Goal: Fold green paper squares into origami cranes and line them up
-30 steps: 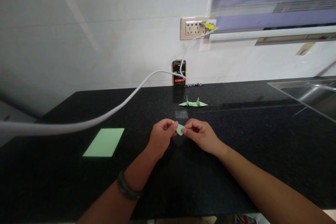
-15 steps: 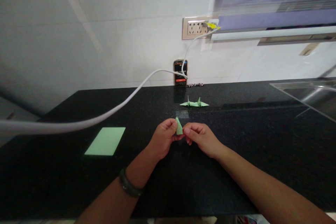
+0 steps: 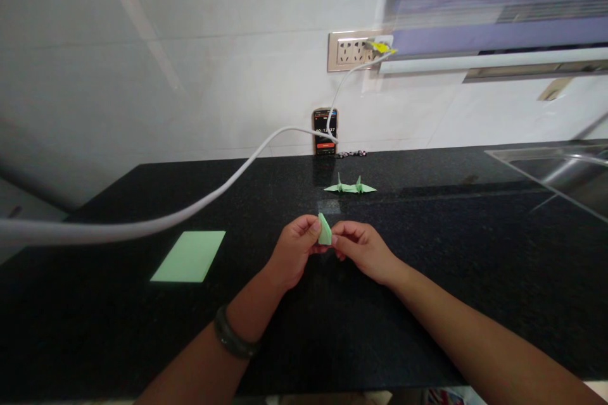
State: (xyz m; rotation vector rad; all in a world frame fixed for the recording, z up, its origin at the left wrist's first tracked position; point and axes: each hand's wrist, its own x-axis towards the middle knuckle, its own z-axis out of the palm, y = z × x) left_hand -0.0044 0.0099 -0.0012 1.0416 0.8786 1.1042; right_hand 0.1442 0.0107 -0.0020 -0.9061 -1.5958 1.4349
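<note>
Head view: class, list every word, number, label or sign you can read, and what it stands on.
"00:12" and "37": the phone's screen, with the white cable crossing between them.
Smaller screen text, orange button included: too small to read.
Folded green paper, flat green paper: no visible writing.

Both bare arms entered from the lower edge of the view and converged near its centre. The left forearm point(image 3: 199, 357) sloped upward to the right; the right forearm point(image 3: 456, 316), visible over a greater length, sloped upward to the left. The left hand point(image 3: 294, 250) and right hand point(image 3: 363, 250) faced each other, close together and at nearly equal height. Each formed a pinch grip. The left thumb point(image 3: 312, 230) lay uppermost, angled inward; the right thumb point(image 3: 342, 243) pointed leftward, with the index finger arched above it.
</note>
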